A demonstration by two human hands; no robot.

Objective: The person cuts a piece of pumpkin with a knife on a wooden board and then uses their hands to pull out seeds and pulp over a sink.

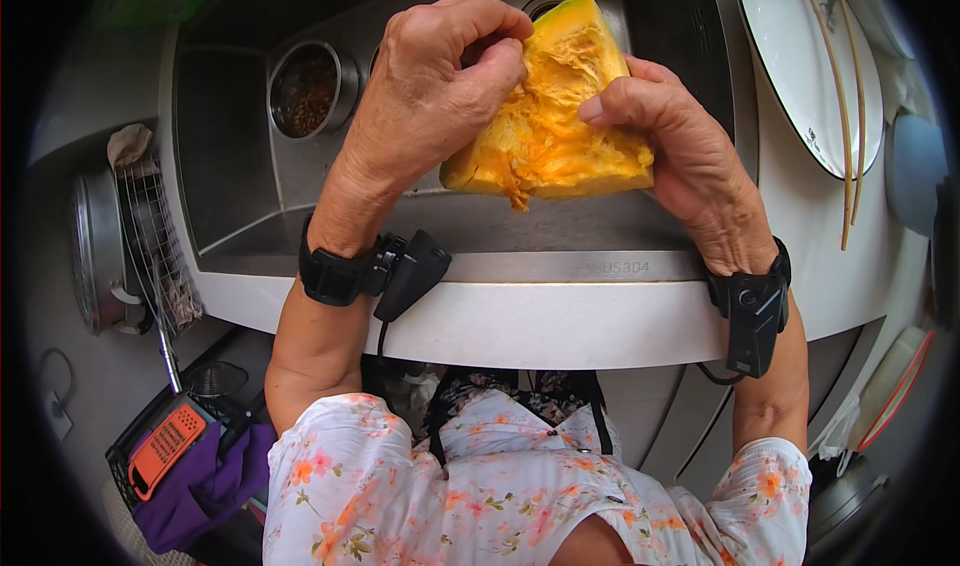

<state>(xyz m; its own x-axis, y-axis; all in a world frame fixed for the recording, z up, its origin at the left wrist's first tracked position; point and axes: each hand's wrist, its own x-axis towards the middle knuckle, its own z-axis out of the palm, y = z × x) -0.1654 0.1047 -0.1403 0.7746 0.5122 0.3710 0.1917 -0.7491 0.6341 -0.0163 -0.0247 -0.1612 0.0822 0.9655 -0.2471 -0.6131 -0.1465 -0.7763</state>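
Observation:
A thick wedge of pumpkin (570,106) is held above the sink, its orange, stringy inside facing up and a yellow-green rind along its edges. My right hand (675,131) grips it from the right, thumb pressed on the flesh and the other fingers mostly hidden beneath. At the wedge's upper left, my left hand (440,76) is closed in a pinch against the pulp; whatever lies between its fingertips is hidden. A loose strand of pulp hangs from the wedge's lower edge. Both wrists wear black strapped devices.
Inside the steel sink (230,206) stands a round metal bowl (313,88) with small brown bits in it. To the right, a white oval plate (800,56) bears wooden chopsticks (850,116). A wire rack (155,236) is at left, above an orange grater (168,448) and purple cloth (200,496).

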